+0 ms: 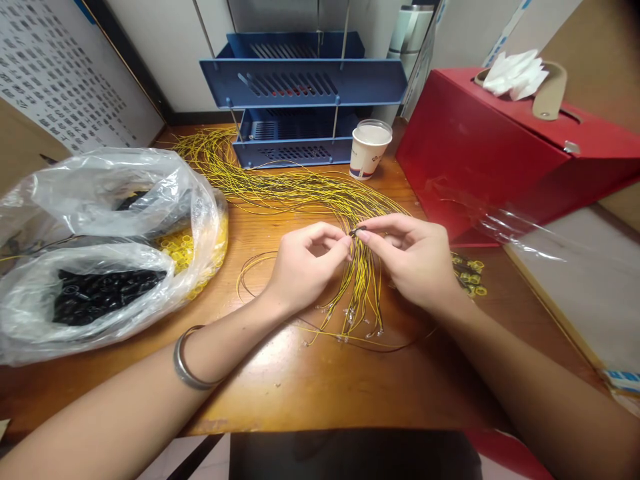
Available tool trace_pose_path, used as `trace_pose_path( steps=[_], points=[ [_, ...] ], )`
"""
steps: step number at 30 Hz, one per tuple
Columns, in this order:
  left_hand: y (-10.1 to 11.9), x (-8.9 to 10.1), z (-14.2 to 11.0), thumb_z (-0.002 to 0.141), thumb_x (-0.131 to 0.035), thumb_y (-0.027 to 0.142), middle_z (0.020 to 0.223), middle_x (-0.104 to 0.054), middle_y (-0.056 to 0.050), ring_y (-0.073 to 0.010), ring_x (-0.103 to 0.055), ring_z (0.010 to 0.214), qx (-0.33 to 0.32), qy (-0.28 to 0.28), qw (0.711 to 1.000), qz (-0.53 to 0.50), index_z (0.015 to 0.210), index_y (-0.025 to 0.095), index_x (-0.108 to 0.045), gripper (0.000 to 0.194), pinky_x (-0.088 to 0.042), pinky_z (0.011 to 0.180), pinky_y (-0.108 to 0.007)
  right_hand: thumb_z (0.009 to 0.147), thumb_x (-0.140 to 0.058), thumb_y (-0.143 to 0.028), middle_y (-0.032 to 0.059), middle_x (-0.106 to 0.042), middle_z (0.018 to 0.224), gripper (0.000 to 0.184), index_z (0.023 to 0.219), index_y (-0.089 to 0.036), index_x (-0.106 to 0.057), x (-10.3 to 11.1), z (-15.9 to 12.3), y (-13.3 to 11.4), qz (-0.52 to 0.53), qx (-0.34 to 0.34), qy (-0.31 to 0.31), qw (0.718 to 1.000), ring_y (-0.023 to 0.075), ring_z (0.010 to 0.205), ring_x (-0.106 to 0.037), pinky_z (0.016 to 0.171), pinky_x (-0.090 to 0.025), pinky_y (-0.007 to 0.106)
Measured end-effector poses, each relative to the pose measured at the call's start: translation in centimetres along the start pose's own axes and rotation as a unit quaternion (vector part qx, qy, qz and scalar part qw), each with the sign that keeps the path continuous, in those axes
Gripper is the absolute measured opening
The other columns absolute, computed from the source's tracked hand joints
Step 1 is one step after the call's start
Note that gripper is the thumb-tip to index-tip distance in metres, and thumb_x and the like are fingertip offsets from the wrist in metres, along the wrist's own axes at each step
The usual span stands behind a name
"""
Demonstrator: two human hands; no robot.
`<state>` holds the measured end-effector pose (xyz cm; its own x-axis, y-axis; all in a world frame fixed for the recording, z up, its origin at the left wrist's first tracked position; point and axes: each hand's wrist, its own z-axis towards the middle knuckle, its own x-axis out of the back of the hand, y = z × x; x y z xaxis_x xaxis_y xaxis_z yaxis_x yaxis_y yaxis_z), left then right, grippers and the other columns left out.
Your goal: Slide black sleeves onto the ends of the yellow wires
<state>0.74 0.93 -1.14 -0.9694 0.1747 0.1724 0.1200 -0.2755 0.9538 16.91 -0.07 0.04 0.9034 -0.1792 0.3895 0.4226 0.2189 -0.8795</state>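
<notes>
My left hand (313, 261) and my right hand (423, 260) meet fingertip to fingertip above a bundle of thin yellow and black wires (320, 190). Between the fingertips shows a small black piece (356, 231), pinched by my right thumb and forefinger. My left thumb and forefinger are closed right beside it; whatever lies between them is too small to make out. Below the hands, the wires fan out on the table and end in small shiny terminals (350, 317). A few loose wires (245, 273) curl left of the bundle.
At left, clear plastic bags hold black pieces (107, 293) and yellow rings (183, 257). Beyond the wires stand a blue tray rack (307, 83) and a paper cup (369, 150). A red tissue box (500, 147) is at right. Small yellow-and-black parts (470, 277) lie near my right wrist.
</notes>
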Motion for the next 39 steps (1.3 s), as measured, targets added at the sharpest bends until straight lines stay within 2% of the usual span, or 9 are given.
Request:
trace_pose_path(
  steps=[14, 21, 28, 39],
  points=[
    [0.21, -0.17, 0.05, 0.079, -0.067, 0.024, 0.065, -0.068, -0.001, -0.0106, -0.061, 0.058, 0.024, 0.015, 1.0, 0.002, 0.074, 0.014, -0.066, 0.011, -0.049, 0.059, -0.021, 0.077, -0.072, -0.026, 0.0067, -0.073, 0.08, 0.015, 0.087, -0.016, -0.075, 0.23, -0.01, -0.07, -0.025, 0.019, 0.003, 1.0, 0.015, 0.064, -0.064, 0.052, -0.046, 0.025],
    [0.29, -0.13, 0.04, 0.079, -0.067, 0.023, 0.064, -0.067, -0.001, -0.0103, -0.061, 0.058, 0.019, 0.015, 1.0, 0.0, 0.073, 0.014, -0.064, 0.012, -0.049, 0.058, -0.02, 0.077, -0.073, -0.026, 0.0038, -0.071, 0.074, 0.012, 0.086, -0.019, -0.075, 0.82, 0.34, -0.02, -0.022, 0.03, 0.036, 0.999, 0.0139, 0.06, -0.062, 0.05, -0.045, 0.024],
    [0.29, -0.16, -0.08, 0.08, -0.067, 0.025, 0.065, -0.067, -0.001, -0.0107, -0.06, 0.058, 0.002, 0.017, 1.0, 0.018, 0.073, 0.015, -0.065, 0.013, -0.048, 0.056, -0.02, 0.077, -0.073, -0.026, 0.0049, -0.072, 0.076, 0.013, 0.086, -0.018, -0.075, 0.55, 0.26, 0.06, -0.024, 0.019, 0.007, 1.0, 0.0151, 0.062, -0.064, 0.05, -0.046, 0.024],
    [0.31, -0.17, -0.02, 0.079, -0.066, 0.023, 0.062, -0.066, 0.0, -0.0092, -0.057, 0.055, -0.003, 0.024, 0.999, 0.03, 0.071, 0.015, -0.064, 0.012, -0.046, 0.054, -0.019, 0.077, -0.072, -0.026, 0.0048, -0.073, 0.076, 0.013, 0.087, -0.019, -0.077, 0.56, 0.23, -0.17, -0.036, 0.025, 0.009, 0.999, 0.0161, 0.066, -0.065, 0.051, -0.046, 0.025]
  ],
)
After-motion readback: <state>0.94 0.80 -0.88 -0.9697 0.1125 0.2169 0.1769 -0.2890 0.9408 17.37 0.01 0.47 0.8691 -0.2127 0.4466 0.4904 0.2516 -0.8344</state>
